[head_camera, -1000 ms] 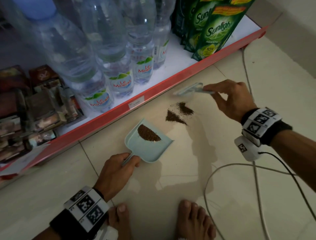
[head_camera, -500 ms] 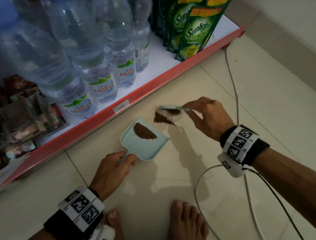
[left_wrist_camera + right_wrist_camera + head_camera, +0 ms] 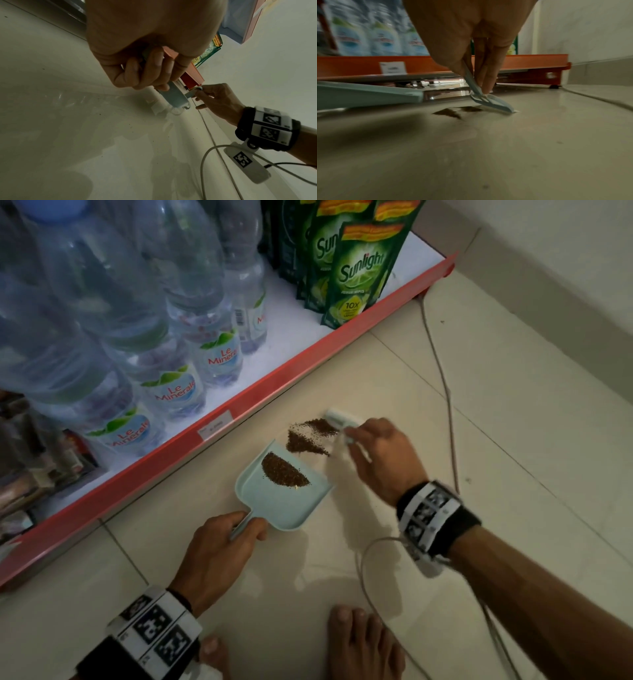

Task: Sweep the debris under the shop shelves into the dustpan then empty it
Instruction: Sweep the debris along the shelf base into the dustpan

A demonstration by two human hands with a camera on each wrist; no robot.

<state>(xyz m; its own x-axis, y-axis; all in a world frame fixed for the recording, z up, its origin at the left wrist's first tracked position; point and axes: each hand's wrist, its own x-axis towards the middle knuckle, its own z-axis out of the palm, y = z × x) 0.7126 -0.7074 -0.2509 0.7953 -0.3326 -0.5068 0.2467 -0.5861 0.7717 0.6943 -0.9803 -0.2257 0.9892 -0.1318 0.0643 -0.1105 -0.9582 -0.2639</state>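
- Nearest the camera, two bare feet (image 3: 363, 645) stood on the pale tiled floor (image 3: 513, 440), with a white cable (image 3: 445, 392) trailing past on the right.
- The left hand (image 3: 219, 553) had its fingers curled round the handle of the light blue dustpan (image 3: 294, 508), which sat on the floor with its open edge tipped toward the loose grains.
- A dark half-moon heap of debris in the pan (image 3: 282, 472) lay near that open edge.
- Just beyond the pan's lip, the loose debris (image 3: 308, 436) lay on the tile in two small patches.
- The right hand (image 3: 383, 460) pinched the thin handle of a small brush (image 3: 337, 419), whose head touched the floor at the far patch.
- Farthest back, the red-edged shelf (image 3: 274, 378) carried water bottles (image 3: 219, 357) and green Sunlight pouches (image 3: 359, 272).
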